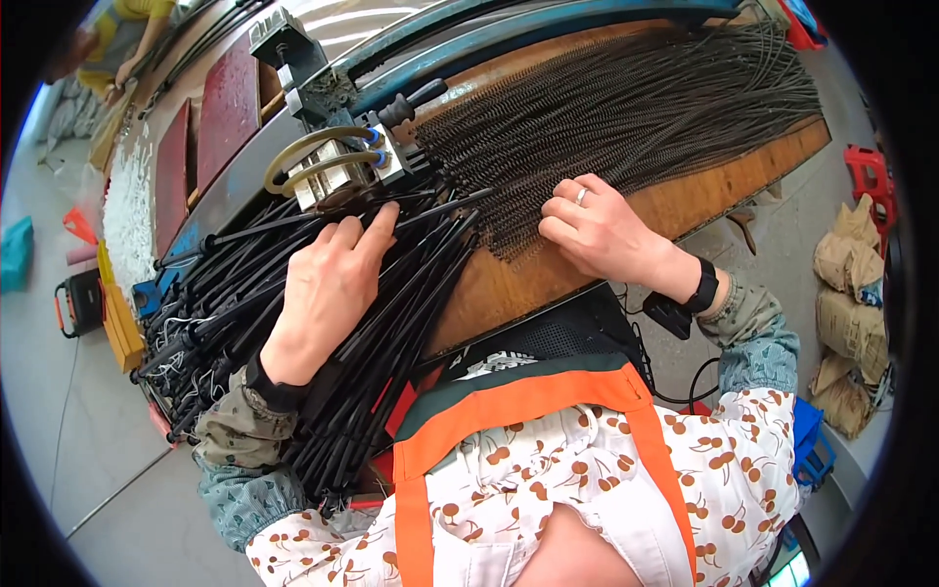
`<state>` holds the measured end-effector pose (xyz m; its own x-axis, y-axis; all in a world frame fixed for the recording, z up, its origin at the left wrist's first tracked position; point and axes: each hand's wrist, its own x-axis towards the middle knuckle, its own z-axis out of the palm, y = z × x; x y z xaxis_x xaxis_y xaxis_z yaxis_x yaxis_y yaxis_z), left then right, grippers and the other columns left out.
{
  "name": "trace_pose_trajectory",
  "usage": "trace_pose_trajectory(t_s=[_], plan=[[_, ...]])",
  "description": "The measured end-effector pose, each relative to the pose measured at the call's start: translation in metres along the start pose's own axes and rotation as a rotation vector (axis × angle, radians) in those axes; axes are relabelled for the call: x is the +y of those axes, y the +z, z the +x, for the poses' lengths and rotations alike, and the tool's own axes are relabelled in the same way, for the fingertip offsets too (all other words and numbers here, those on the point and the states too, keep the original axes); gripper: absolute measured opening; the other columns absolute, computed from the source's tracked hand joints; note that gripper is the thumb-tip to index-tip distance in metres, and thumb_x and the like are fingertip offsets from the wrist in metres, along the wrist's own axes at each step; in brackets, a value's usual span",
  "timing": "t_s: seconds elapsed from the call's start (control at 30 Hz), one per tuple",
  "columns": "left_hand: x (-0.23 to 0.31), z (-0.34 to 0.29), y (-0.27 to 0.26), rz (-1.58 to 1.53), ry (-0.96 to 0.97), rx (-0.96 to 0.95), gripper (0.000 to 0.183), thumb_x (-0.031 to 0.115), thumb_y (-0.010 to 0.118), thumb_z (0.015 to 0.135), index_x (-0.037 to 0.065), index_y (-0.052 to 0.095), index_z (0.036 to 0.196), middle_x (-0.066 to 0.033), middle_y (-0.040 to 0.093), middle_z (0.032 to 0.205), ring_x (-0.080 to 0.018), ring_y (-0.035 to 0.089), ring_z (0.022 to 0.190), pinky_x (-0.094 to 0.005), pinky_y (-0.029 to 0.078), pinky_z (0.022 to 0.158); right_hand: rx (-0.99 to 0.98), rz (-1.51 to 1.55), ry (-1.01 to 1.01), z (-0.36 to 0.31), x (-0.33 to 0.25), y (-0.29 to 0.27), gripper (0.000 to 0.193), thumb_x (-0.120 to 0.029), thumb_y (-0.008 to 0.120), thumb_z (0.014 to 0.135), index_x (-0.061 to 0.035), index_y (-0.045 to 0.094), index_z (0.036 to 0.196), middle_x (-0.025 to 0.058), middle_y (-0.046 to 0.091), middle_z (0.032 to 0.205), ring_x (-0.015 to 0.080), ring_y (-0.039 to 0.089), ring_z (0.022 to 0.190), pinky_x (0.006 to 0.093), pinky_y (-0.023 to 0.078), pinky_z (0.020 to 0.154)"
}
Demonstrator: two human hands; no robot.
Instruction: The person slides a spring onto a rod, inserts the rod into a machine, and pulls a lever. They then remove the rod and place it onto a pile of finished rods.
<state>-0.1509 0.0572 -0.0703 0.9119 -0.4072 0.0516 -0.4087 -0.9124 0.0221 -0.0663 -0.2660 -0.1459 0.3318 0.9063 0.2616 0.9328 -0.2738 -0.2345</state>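
Note:
My left hand (337, 279) is closed at the front of a small metal clamping machine (337, 176), its fingers curled over a thin black rod (445, 205) that points right with a narrow tip. The lower part of the grip is hidden behind the hand. Many more black rods (391, 313) lie heaped under and around this hand. To the right, my right hand (602, 225) is closed, thumb and fingers pressed together at the near edge of a wide layer of dark coil springs (626, 117). What those fingers hold, if anything, cannot be made out.
The springs lie on a wooden board (509, 303). A blue metal rail (509, 49) runs behind. White slivers (130, 201) are piled at far left, near a person in yellow (122, 39). Brown paper sacks (849, 313) and a red stool (871, 181) stand at right.

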Motion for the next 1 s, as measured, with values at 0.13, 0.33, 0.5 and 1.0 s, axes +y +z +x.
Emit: trace_pose_trajectory(t_s=[0.13,0.33,0.5,1.0], plan=[[0.005,0.003,-0.010,-0.029,0.020,0.013,0.040,0.013,0.070,0.089,0.010,0.063,0.128,-0.0065,0.056,0.078,-0.0225,0.061,0.070,-0.0359,0.051,0.057,0.256,0.358,0.236,0.021,-0.022,0.007,0.026,-0.011,0.074,0.082,-0.0046,0.063,0.104,0.0093,0.065,0.084,0.0248,0.064,0.076,0.0358,0.052,0.068],[0.010,-0.001,-0.023,-0.055,0.067,0.059,0.047,0.012,0.072,0.088,0.010,0.061,0.134,-0.0048,0.050,0.074,-0.0214,0.058,0.066,-0.0358,0.048,0.054,0.394,0.719,0.510,0.041,-0.020,0.000,0.026,-0.030,0.074,0.092,-0.0058,0.073,0.100,0.0063,0.069,0.082,0.0216,0.063,0.070,0.0308,0.049,0.063],[0.015,0.013,-0.032,-0.059,0.091,0.090,0.046,0.012,0.072,0.088,0.009,0.062,0.133,-0.0044,0.049,0.074,-0.0207,0.056,0.065,-0.0349,0.046,0.052,0.555,0.608,0.440,0.039,-0.015,0.001,0.025,-0.029,0.078,0.087,-0.0055,0.074,0.092,0.0051,0.065,0.072,0.0211,0.059,0.067,0.0332,0.046,0.063],[-0.006,0.129,-0.085,0.247,0.130,0.276,0.046,0.016,0.072,0.088,0.018,0.065,0.134,-0.0061,0.048,0.068,-0.0248,0.056,0.062,-0.0400,0.044,0.053,0.684,0.072,0.611,-0.032,0.144,-0.039,0.049,-0.032,0.078,0.086,-0.0097,0.066,0.128,0.0121,0.070,0.088,0.0260,0.068,0.074,0.0348,0.056,0.066]])
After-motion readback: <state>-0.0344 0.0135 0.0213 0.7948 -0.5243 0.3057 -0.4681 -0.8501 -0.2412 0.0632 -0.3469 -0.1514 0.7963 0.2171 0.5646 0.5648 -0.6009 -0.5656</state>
